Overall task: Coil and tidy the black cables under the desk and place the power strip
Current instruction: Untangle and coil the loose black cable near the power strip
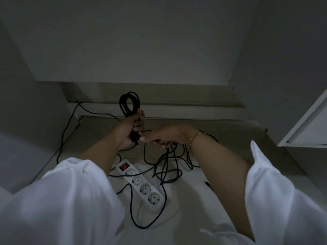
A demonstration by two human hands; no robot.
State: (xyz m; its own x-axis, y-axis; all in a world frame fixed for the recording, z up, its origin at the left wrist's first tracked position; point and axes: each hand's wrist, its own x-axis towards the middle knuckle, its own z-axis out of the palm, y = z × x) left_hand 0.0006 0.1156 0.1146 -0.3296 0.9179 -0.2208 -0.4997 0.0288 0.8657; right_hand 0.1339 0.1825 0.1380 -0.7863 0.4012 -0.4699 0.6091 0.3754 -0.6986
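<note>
left sleeve (58, 197): loose white, pushed up the forearm | right sleeve (283, 200): same white, gathered above the forearm | right wrist: thin gold chain bracelet (194, 137)

Head camera looks down, close, under a desk.

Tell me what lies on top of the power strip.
Loose black cable crosses the white power strip near its red switch; four empty sockets show. The left forearm hides its upper end.
</note>
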